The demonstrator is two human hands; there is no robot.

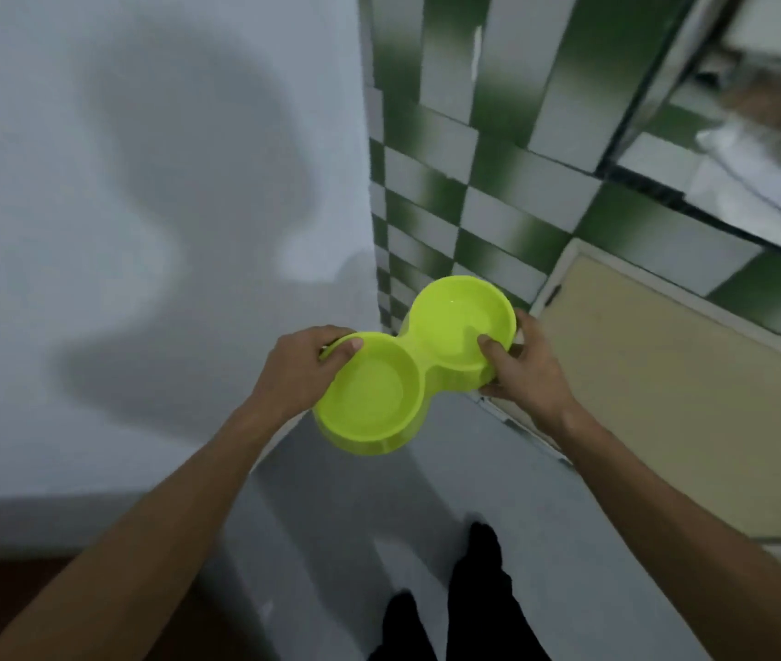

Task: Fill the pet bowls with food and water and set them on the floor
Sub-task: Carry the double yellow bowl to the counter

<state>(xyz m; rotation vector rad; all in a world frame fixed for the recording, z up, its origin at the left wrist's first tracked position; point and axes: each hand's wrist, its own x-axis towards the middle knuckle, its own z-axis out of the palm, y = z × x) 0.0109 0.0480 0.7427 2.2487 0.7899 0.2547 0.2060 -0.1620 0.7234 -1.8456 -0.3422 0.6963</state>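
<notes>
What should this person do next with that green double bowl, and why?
Probably keep the green double bowl level and carry it off for filling, not set it down yet. The left hand and right hand grip its two ends above the floor, and no food shows in either well.

The double bowl (419,374) hangs above the floor (331,541), between two hands: the left hand (297,369) grips its near-left end and the right hand (526,369) its far-right end. A plain wall (116,231) stands left of the bowl, a tiled wall (450,183) behind it and a cabinet door (665,374) to its right. The person's feet (474,589) are below it.
</notes>
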